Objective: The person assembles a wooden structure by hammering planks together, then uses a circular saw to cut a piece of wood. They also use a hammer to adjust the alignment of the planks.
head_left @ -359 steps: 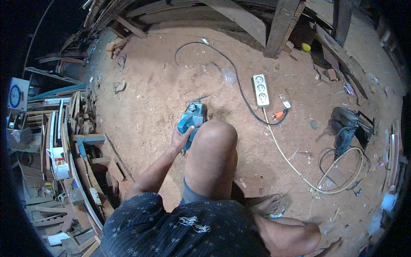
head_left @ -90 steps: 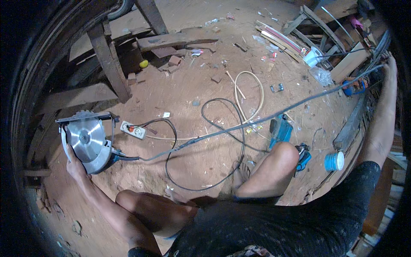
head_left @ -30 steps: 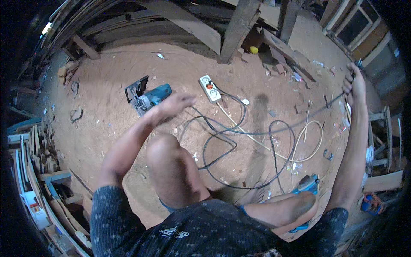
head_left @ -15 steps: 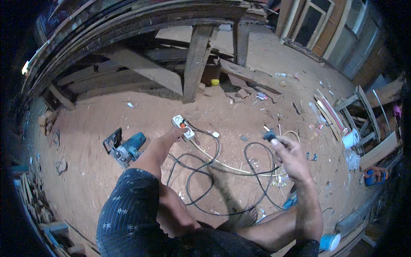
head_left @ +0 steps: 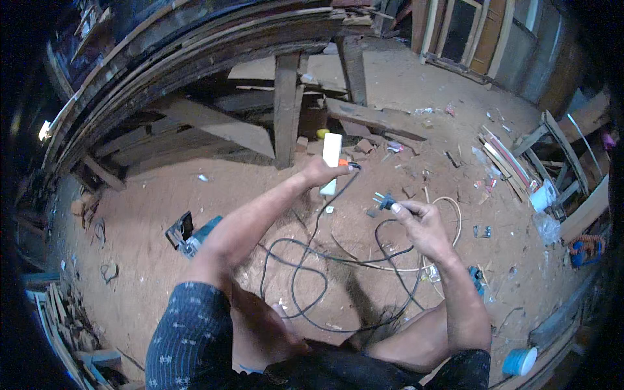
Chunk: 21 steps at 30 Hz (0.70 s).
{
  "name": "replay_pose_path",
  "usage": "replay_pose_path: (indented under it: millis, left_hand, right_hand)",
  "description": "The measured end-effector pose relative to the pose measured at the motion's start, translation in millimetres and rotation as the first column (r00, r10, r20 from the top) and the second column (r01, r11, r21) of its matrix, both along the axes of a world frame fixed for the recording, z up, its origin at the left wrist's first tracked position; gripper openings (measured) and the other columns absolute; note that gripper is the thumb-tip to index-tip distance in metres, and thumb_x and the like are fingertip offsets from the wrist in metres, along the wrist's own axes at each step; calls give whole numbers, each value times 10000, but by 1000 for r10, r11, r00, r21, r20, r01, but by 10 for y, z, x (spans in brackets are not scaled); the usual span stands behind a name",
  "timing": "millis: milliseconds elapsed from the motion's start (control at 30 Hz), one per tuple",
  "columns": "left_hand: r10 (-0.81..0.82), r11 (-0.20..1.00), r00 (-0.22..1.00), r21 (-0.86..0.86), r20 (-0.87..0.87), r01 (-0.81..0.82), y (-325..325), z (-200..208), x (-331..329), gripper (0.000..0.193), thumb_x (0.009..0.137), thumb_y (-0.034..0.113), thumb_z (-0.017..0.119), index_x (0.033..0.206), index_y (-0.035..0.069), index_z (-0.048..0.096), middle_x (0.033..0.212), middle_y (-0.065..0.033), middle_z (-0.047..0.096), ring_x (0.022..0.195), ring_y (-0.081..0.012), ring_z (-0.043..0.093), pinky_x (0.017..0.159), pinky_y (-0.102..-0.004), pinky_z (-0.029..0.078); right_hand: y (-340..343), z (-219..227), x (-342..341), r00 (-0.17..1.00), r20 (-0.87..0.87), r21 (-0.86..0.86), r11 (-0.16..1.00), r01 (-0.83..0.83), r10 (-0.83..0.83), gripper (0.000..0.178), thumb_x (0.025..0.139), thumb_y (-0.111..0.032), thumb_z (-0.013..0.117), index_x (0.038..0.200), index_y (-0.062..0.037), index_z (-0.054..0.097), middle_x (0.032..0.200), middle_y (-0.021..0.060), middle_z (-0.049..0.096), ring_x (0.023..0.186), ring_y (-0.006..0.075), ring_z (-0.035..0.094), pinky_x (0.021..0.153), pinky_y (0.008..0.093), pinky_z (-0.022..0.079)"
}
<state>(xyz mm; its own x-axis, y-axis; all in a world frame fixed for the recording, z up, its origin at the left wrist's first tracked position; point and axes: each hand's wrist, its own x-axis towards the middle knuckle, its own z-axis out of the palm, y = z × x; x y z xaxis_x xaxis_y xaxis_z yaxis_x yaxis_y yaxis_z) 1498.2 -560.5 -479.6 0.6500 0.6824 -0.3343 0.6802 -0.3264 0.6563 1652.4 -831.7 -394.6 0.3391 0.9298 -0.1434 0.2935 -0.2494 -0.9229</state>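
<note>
My left hand [head_left: 318, 171] grips a white power strip [head_left: 332, 146], held up off the dirt floor. An orange piece [head_left: 343, 162] shows beside its thumb, with a black cord end next to it. In my right hand [head_left: 426, 231] is a black plug [head_left: 385, 201], pinched between thumb and fingers. Its two metal prongs point left toward the strip, and the two are apart. Black cord [head_left: 323, 273] lies in loose loops on the floor below both hands. Left of my left forearm sits a teal power tool [head_left: 195, 240], partly hidden by the arm.
A long wooden bench of stacked boards [head_left: 214, 52] spans the far left. A pale cord [head_left: 458, 218] curves right of my right hand. Another teal tool [head_left: 476, 279] is beside my right forearm. At right are wood strips [head_left: 504, 162], a white bucket [head_left: 543, 195] and a blue-white container [head_left: 520, 361].
My left hand has lifted the power strip and moved it up and right. My right hand has shifted slightly left and down, and the plug's prongs now show clearly.
</note>
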Motion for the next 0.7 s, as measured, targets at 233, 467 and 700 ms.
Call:
replay_pose_path:
  millis: [233, 467, 700]
  left_hand:
    - [162, 931, 907, -365, 389, -9, -406, 225, 45, 711, 973, 689, 401, 1217, 53, 606, 1035, -69, 679, 914, -165, 670, 749, -324, 563]
    - [349, 724, 704, -655, 619, 218, -731, 267, 297, 797, 925, 763, 317, 1337, 104, 497, 1119, -66, 647, 959, -175, 682, 837, -346, 608]
    - [366, 669, 656, -677, 660, 307, -708, 244, 502, 764, 931, 755, 333, 1302, 112, 518, 1072, -47, 655, 914, -152, 681, 797, -337, 607]
  right_hand:
    - [25, 96, -87, 982, 184, 306, 948, -90, 34, 214, 891, -151, 740, 1047, -4, 748, 804, 29, 665, 704, 104, 561, 629, 284, 450]
    - [103, -36, -117, 826, 541, 534, 823, -192, -158, 207, 849, -52, 731, 1048, -5, 698, 919, 120, 595, 737, 285, 633, 664, 399, 514]
    - [140, -59, -54, 727, 677, 360, 912, -197, -110, 193, 874, -49, 698, 1061, -3, 687, 966, 120, 578, 743, 321, 650, 664, 416, 531]
